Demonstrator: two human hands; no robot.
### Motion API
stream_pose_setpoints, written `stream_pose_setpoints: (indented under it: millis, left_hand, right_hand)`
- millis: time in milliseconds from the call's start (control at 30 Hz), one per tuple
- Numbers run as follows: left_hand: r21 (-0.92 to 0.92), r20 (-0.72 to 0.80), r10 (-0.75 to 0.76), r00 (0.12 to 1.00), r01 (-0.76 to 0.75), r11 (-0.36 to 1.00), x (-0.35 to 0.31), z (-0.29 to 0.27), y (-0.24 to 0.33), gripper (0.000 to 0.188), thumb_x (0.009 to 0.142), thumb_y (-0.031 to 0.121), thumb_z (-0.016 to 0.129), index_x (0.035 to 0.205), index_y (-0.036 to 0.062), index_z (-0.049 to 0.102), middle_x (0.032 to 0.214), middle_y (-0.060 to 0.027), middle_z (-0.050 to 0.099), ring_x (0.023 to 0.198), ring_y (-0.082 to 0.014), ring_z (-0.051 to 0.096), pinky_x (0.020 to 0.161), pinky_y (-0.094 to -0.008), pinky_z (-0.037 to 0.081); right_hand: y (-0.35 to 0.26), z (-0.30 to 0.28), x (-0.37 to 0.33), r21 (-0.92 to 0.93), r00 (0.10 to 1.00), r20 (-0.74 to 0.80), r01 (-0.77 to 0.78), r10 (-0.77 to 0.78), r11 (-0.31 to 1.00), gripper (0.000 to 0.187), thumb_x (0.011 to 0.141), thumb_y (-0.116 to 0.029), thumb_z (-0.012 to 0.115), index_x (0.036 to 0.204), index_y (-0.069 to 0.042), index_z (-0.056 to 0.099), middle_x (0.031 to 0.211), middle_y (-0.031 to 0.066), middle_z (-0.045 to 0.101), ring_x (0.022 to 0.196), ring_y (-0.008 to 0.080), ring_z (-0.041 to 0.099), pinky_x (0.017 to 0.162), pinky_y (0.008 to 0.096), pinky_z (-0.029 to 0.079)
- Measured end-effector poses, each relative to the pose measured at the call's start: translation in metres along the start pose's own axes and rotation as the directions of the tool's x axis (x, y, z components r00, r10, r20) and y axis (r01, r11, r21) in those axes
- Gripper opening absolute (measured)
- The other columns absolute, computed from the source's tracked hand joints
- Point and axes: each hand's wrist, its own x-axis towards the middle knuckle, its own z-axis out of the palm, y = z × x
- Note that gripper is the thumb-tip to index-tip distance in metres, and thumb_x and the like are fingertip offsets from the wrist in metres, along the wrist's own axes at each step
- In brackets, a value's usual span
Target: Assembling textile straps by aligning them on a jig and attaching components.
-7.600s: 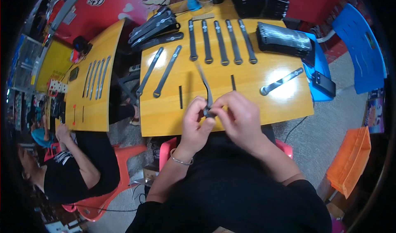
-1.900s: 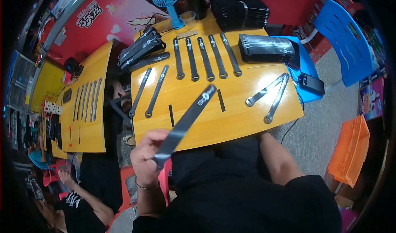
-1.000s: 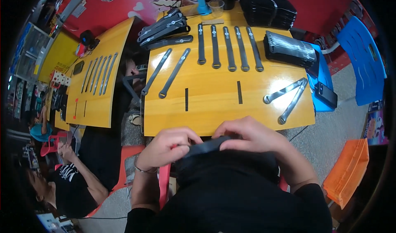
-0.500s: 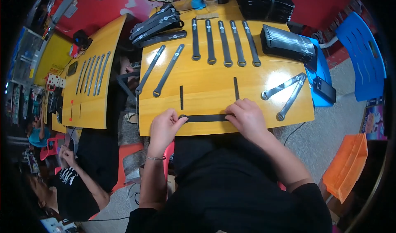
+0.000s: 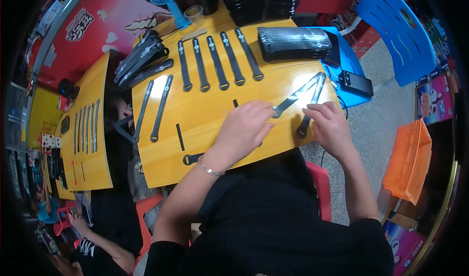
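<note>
My left hand (image 5: 244,128) reaches across the front of the yellow table, its thumb held apart from the fingers. Its fingertips are at the slotted end of a black strap (image 5: 297,96) on the right; I cannot make out whether they touch. My right hand (image 5: 331,127) hovers by the table's right edge, fingers bent and apart, beside the loop end of a second black strap (image 5: 305,124). The far ends of these two straps meet. Another black strap (image 5: 191,159) lies along the front edge, mostly hidden under my left hand and wrist.
Several straps (image 5: 216,61) lie in a row farther back, and two more (image 5: 161,109) lie at the left. Piled straps (image 5: 142,61), a shiny black bundle (image 5: 294,42) and a black stack (image 5: 259,4) sit behind. A blue chair (image 5: 359,88) holds a phone (image 5: 356,84). A person sits left.
Both hands have let go of the front strap and moved right, toward the two straps at the table's right side. The view has turned to the right.
</note>
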Motion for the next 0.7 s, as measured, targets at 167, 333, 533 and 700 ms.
stream_pose_setpoints:
  millis: [167,333,533,700]
  left_hand:
    - [0.045,0.181,0.212,0.96,-0.224,0.974,0.048,0.058,-0.009,0.048,0.085,0.025,0.058,0.126,0.0026,0.046,0.137,-0.017,0.04,0.127,-0.0306,0.038,0.104,-0.0389,0.033]
    - [0.073,0.346,0.168,0.923,-0.205,0.976,0.059,0.079,-0.02,0.062,0.088,0.037,0.053,0.134,-0.001,0.035,0.145,-0.0183,0.027,0.135,-0.0304,0.025,0.11,-0.0411,0.024]
    - [0.076,0.401,0.17,0.9,-0.218,0.973,0.058,0.077,-0.022,0.067,0.089,0.043,0.048,0.136,-0.0017,0.032,0.146,-0.0179,0.024,0.136,-0.0299,0.021,0.111,-0.0422,0.02]
    - [0.04,0.468,0.242,0.85,-0.294,0.955,0.056,0.068,-0.029,0.071,0.088,0.046,0.047,0.138,-0.0007,0.028,0.147,-0.017,0.022,0.138,-0.0291,0.018,0.112,-0.0426,0.017]
  right_hand:
    - [0.01,0.008,-0.015,0.016,0.975,0.211,0.066,-0.068,0.998,0.06,0.068,-0.023,0.072,0.122,-0.006,0.051,0.126,0.0087,0.051,0.119,0.0271,0.045,0.098,0.0397,0.038]
    - [0.012,0.022,-0.032,0.026,0.986,0.167,0.008,-0.012,1.0,0.065,0.066,-0.025,0.073,0.125,-0.009,0.051,0.128,0.0081,0.05,0.12,0.0261,0.045,0.098,0.0407,0.036]
    - [0.02,0.038,-0.046,0.091,0.999,-0.038,0.013,-0.009,0.996,0.044,0.061,-0.01,0.071,0.105,-0.017,0.066,0.118,0.0043,0.059,0.103,0.0224,0.055,0.088,0.0364,0.042]
    - [0.031,0.039,-0.051,0.214,0.992,-0.103,0.092,-0.071,0.972,0.03,0.067,-0.004,0.067,0.096,-0.014,0.069,0.102,0.0047,0.065,0.095,0.0229,0.058,0.084,0.0356,0.045]
